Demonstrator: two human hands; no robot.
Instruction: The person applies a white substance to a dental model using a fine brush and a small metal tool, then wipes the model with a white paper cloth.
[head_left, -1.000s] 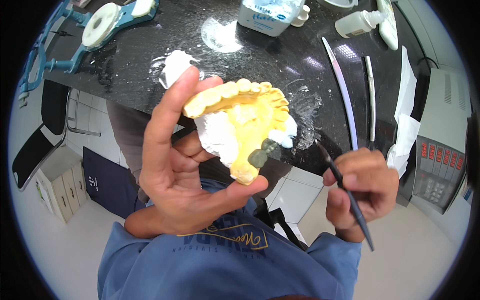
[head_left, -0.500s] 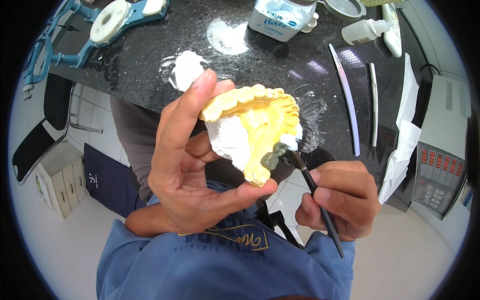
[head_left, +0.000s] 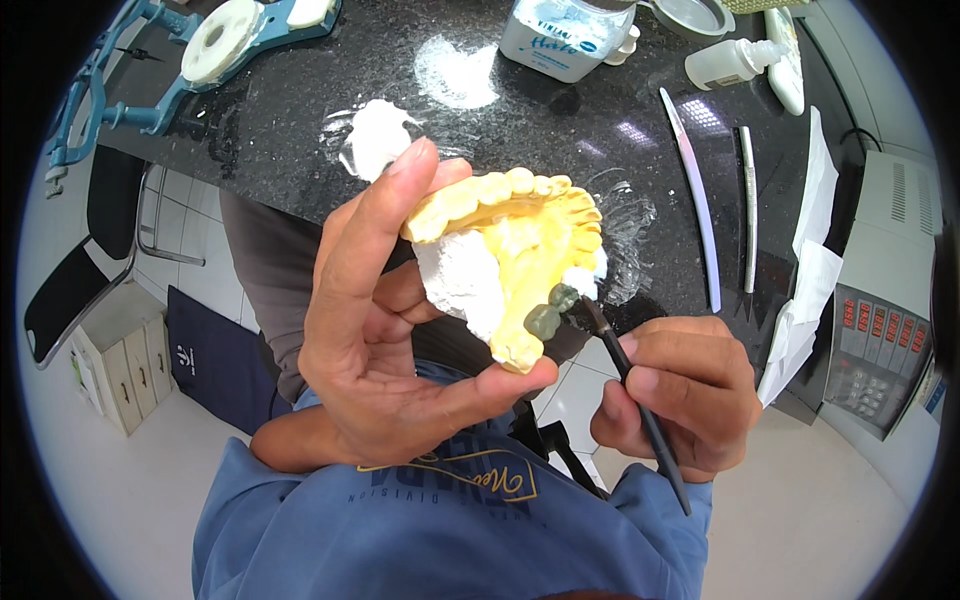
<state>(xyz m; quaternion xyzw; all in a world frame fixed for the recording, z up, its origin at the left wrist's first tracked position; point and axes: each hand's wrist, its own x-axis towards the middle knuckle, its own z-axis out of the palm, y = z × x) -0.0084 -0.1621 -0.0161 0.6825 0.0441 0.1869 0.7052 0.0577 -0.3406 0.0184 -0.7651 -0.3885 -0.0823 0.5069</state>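
My left hand grips a yellow plaster dental model by its ends, thumb at the lower tip and fingers behind and above. White plaster fills the inner side of the arch near my palm. On the model's right side sit dark grey-green tooth shapes, with a white tooth just above them. A slim black brush is pinched between the thumb and fingers of my right hand. Its tip meets or nearly meets the dark teeth; I cannot tell which.
White powder patches lie on the black speckled countertop. A blue articulator stands far left, a powder jar and small white bottle far right. Two slender tools, paper sheets and a display unit are right.
The model and both hands have shifted very slightly to the right. Both grips look the same, and the brush stays by the dark teeth.
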